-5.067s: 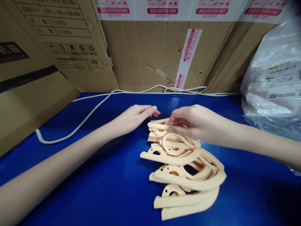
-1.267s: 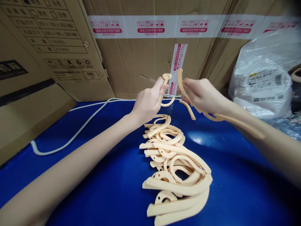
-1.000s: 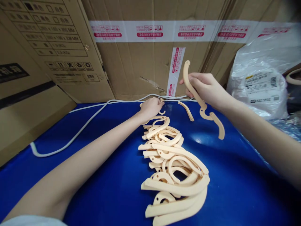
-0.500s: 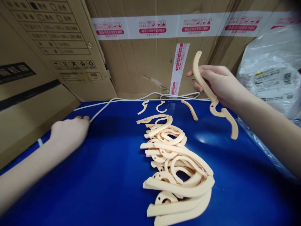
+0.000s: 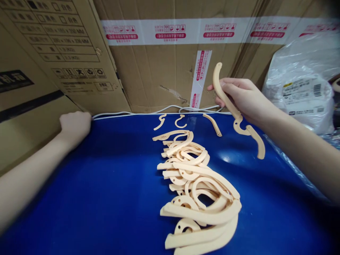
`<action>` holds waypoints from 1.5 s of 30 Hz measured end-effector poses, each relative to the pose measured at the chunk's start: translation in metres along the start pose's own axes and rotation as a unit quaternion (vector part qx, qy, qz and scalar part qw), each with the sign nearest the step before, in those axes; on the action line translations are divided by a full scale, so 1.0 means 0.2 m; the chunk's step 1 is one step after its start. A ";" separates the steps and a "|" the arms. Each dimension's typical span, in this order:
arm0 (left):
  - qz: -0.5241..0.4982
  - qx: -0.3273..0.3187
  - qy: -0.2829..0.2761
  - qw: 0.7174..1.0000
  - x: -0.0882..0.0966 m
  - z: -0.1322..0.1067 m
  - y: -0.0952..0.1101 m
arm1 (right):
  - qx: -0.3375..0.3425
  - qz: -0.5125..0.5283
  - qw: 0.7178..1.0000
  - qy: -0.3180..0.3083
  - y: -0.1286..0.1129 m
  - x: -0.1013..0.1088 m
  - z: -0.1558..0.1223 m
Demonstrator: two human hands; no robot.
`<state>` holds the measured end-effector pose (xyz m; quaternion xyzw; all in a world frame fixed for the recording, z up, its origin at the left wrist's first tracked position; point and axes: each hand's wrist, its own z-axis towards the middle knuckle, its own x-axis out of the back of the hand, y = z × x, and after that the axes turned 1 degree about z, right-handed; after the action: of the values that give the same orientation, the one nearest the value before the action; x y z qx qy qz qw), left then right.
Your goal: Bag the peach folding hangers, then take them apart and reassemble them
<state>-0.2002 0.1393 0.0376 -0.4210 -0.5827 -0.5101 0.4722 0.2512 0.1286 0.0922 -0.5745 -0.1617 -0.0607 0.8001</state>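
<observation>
On the right, above the blue surface (image 5: 111,198), my right hand (image 5: 240,97) is closed on an unfolded, cream-coloured folding hanger (image 5: 227,99). Its two curved arms spread from a curved middle piece, one pointing up and the other hanging down. My left hand (image 5: 75,125) is at the far left edge, fingers curled at the white cable (image 5: 114,115); its fingertips are hidden. A pile of folded hangers (image 5: 196,209) runs down the middle. Behind it lie two loose hook pieces, a nearer S-shaped one (image 5: 160,121) and a hook (image 5: 181,122), plus a separate hanger arm (image 5: 213,124).
A cardboard box (image 5: 79,42) stands at left, and another cardboard wall (image 5: 151,71) with printed tape closes off the back. Clear plastic packaging (image 5: 300,85) with a label sits at right. The cable runs along the back edge.
My left hand has moved up and left toward the back edge, taking the cable with it. The right hand keeps hold of the hanger, and the view has shifted slightly.
</observation>
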 end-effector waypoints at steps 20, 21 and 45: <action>-0.255 -0.055 0.043 0.964 0.03 -0.21 0.62 | 0.069 0.155 0.976 0.141 -0.13 -0.07 -0.08; -0.392 -0.099 -0.025 0.914 0.01 -0.26 0.75 | 0.084 0.168 0.971 0.148 -0.14 -0.08 -0.10; -0.638 -0.124 -0.258 0.715 -0.06 -0.34 1.22 | 0.177 -0.430 0.885 -0.014 0.02 -0.11 -0.09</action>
<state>0.0469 0.1032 0.0763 -0.1193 -0.7434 -0.6300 -0.1903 0.2353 0.1115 0.0766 -0.2981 -0.4125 -0.3613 0.7813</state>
